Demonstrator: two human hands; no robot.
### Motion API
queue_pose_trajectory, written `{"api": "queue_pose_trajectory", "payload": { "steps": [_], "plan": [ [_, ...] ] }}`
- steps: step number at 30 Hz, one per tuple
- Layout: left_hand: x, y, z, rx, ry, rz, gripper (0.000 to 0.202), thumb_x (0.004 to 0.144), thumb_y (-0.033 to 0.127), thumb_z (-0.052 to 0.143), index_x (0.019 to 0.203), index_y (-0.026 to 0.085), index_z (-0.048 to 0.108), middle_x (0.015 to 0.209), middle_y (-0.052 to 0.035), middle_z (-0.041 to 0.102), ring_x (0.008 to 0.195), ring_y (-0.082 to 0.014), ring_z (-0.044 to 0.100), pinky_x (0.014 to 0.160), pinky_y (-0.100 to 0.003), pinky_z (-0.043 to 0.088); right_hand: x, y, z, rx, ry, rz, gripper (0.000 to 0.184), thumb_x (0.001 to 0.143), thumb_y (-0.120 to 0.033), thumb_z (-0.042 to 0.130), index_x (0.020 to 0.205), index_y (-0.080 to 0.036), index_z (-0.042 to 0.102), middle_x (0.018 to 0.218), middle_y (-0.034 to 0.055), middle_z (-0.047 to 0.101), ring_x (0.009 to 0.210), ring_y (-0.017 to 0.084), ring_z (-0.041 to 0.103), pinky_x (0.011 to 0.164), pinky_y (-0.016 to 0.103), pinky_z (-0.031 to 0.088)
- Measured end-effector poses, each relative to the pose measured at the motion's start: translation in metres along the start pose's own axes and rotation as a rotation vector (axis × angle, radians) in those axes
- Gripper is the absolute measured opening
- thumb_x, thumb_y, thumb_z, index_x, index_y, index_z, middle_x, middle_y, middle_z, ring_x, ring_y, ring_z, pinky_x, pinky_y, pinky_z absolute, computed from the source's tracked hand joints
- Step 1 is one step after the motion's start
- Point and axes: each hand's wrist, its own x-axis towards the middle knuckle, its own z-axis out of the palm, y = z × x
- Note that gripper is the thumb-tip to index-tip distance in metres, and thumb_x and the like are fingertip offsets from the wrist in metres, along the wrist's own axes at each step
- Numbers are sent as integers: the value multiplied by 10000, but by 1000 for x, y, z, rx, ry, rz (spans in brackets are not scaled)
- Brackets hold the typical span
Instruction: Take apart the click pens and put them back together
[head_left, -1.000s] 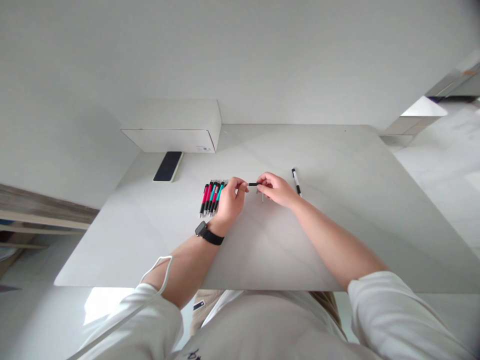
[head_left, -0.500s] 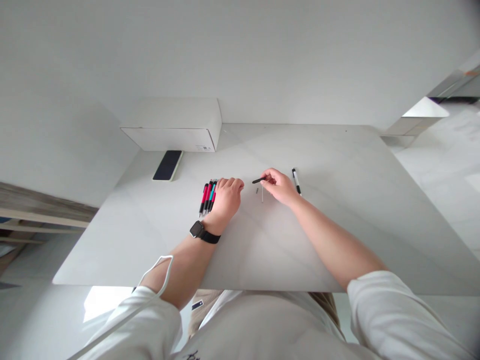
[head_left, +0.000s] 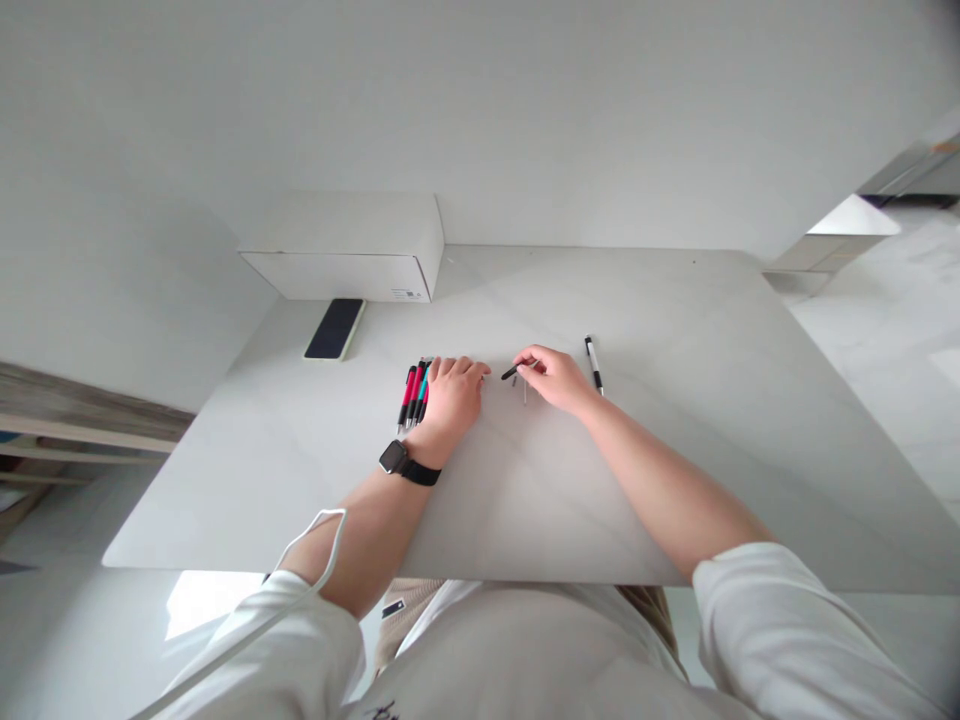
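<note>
My right hand [head_left: 553, 377] pinches a short black pen part [head_left: 511, 372] just above the white table [head_left: 675, 420]. A thin pale refill [head_left: 524, 392] lies on the table under that hand. My left hand [head_left: 451, 392], with a black watch [head_left: 397, 458] on the wrist, rests with curled fingers on the right side of a bunch of red, teal and black pens [head_left: 414, 392]; what it holds, if anything, is hidden. A single white and black pen [head_left: 593, 364] lies to the right of my right hand.
A white box [head_left: 352, 250] stands at the back left against the wall, with a dark phone [head_left: 334, 329] lying in front of it. A white cable [head_left: 315, 540] loops by my left sleeve. The table's front edge is close to my body.
My hands have come apart: the left has dropped onto the bunch of pens, and the right has kept the black part, now tilted.
</note>
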Motion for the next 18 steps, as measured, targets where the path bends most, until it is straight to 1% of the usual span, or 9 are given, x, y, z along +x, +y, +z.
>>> {"api": "queue_pose_trajectory", "payload": {
  "steps": [2,4,6,8,10,12,16,18],
  "plan": [
    [-1,1,-1,-5,1,-3,258,949,172,588,1128,306,717,1088,-98,717,1071,-342,592,1079,-548,368,-1,-1,-1,-17,-14,1,227,939,-380,607,1073,-269,753,987,18,766,777,174,646,746,296,482],
    [-1,3,-4,-18,12,-16,308,940,184,603,1210,303,690,1129,-104,708,1092,-346,591,1088,-542,367,0,-2,-1,-35,-20,-11,216,929,-358,622,1078,-273,752,999,14,768,776,169,650,762,297,484],
    [-1,6,-7,-47,38,-36,371,943,201,598,1301,290,643,1163,-108,698,1106,-344,591,1096,-532,368,1,-3,-1,-54,-21,-13,214,905,-331,656,1100,-280,730,1021,9,772,769,163,653,772,299,486],
    [1,8,-9,-89,78,-54,398,964,206,560,1354,273,602,1178,-110,694,1110,-335,595,1099,-513,373,4,-4,1,-85,-34,-12,207,886,-310,689,1091,-286,704,1020,2,776,750,160,653,758,298,482],
    [3,8,-10,-129,120,-75,386,989,199,509,1363,263,587,1180,-110,694,1110,-323,600,1093,-493,382,7,-8,4,-127,-69,-21,157,889,-301,698,1046,-288,696,1009,-2,783,731,162,653,726,298,471],
    [4,7,-9,-156,159,-106,373,1005,197,475,1357,255,583,1183,-108,693,1110,-316,605,1082,-480,393,9,-13,8,-173,-91,-44,109,899,-281,695,1007,-287,706,1008,4,789,759,176,672,726,305,468],
    [6,6,-7,-193,208,-144,360,1022,201,449,1357,246,572,1194,-107,689,1131,-306,611,1078,-468,408,15,-19,18,-269,-85,-58,130,899,-215,695,999,-289,736,995,34,796,897,234,711,779,334,479],
    [6,6,-8,-209,215,-139,355,1027,205,449,1359,244,569,1195,-106,690,1138,-298,613,1081,-462,413,18,-19,23,-321,-75,-53,145,907,-205,687,1008,-293,743,1002,49,794,913,255,710,778,348,476]
  ]
}}
